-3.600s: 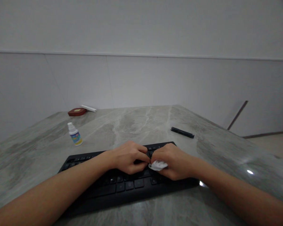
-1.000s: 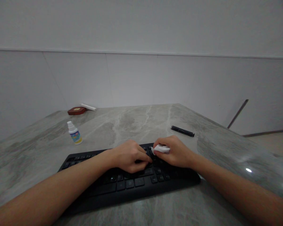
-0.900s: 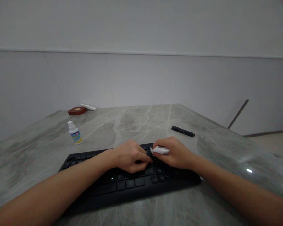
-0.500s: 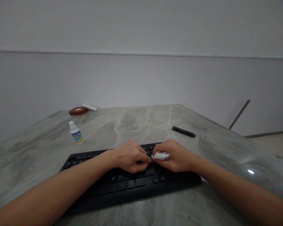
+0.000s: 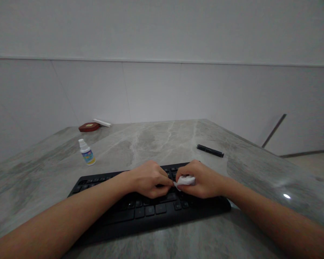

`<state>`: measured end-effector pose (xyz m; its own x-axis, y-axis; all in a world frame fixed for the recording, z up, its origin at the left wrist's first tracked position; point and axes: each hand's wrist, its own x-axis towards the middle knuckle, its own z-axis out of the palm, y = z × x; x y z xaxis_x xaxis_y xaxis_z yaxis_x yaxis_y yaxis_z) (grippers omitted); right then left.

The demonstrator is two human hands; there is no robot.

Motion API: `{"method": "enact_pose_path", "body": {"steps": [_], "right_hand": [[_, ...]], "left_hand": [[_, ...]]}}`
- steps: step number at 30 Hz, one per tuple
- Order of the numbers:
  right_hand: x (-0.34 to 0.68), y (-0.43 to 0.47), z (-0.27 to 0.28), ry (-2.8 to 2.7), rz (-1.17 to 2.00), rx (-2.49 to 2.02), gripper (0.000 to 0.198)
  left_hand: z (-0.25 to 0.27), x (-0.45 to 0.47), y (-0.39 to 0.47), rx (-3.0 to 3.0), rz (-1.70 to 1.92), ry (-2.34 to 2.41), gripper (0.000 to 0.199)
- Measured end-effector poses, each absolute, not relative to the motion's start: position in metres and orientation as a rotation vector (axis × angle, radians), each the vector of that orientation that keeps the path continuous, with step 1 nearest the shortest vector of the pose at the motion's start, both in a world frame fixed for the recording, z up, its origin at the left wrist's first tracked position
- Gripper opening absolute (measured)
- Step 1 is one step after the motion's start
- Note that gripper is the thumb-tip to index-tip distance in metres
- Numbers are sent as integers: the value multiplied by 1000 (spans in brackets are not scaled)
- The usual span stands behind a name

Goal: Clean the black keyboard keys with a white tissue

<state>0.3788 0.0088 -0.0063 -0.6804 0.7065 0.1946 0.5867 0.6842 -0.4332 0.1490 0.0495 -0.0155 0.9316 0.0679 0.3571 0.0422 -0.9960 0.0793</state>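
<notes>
A black keyboard (image 5: 151,212) lies slightly angled under both my forearms and hands. In my right hand (image 5: 199,180), the curled fingers and thumb grip a crumpled white tissue (image 5: 187,180) over the keys on the right part of the keyboard. A pointed corner of the tissue reaches left to the fingertips of my left hand (image 5: 152,180). That hand is closed, thumb and forefinger pinched together at this corner; its other fingers are folded under and partly hidden. Keys beneath both hands are covered from view.
A small white spray bottle (image 5: 87,153) with a blue and yellow label stands at left on the grey marbled table (image 5: 151,144). Farther back lie a reddish-brown case (image 5: 89,127) and a white strip (image 5: 102,122). A black pen (image 5: 210,150) lies behind my right hand.
My right hand has shifted very slightly to the right with the tissue, which looks a little turned and fuller. The left hand stays almost in place.
</notes>
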Motion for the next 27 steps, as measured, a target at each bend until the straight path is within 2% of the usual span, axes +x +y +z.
{"method": "enact_pose_path", "body": {"steps": [4, 10, 15, 21, 27], "right_hand": [[378, 12, -8, -2461, 310, -1154, 19], [378, 10, -6, -2553, 484, -999, 12], [377, 11, -8, -2465, 310, -1152, 17], [379, 9, -6, -2532, 559, -958, 12], [382, 15, -10, -2310, 348, -1141, 16]], "left_hand": [[-15, 149, 49, 3014, 573, 95, 25], [-17, 149, 51, 3011, 565, 85, 24], [-17, 148, 51, 3001, 569, 82, 25], [-16, 149, 50, 3010, 572, 68, 23], [-17, 149, 49, 2999, 654, 57, 25]]}}
